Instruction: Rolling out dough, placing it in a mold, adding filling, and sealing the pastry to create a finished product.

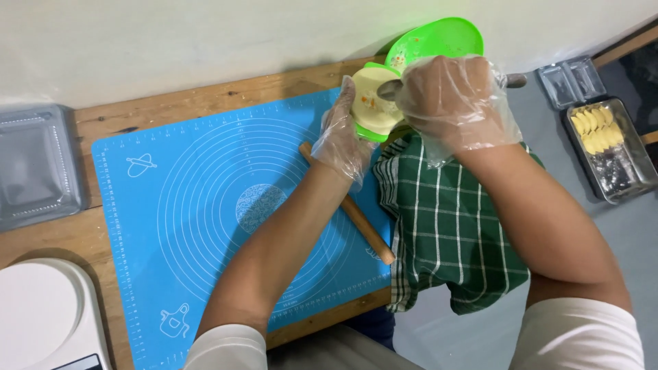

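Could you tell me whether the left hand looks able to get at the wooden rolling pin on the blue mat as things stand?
Probably not at once: the left hand is occupied cupping the green dumpling mould. The rolling pin lies just below its forearm on the mat, uncovered, so once freed, reach looks easy.

Blue mat (205,205), rolling pin (367,229), checked cloth (445,233) — scale (48,315) nearby.

Wooden counter (205,99) carries blue silicone mat (199,205), clear plastic lid (34,168), white scale (44,315); rolling pin (363,226) lies on mat.
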